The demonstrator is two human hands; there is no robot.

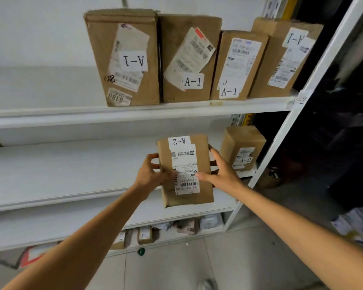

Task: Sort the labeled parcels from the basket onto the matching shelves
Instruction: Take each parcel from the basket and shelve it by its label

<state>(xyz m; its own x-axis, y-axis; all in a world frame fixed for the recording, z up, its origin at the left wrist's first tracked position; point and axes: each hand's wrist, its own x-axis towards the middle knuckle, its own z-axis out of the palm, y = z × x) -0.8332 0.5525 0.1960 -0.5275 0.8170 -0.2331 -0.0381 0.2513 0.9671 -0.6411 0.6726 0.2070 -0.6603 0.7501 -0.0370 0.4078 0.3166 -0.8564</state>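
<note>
L hand (149, 172), R hand (220, 170) grip A-2 parcel (184, 162) at white shelf (71, 168) front.

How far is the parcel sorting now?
Done: four brown cardboard A-1 boxes on the upper white shelf, one small A-2 box on the middle shelf. In hand: left hand and right hand grip another brown A-2 box. Left: setting it down there; basket out of view.

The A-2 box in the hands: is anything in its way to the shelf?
Nothing visible is. The left hand and right hand hold the A-2 box in front of the middle shelf, bare behind it. A second parcel stands apart to its right.
</note>
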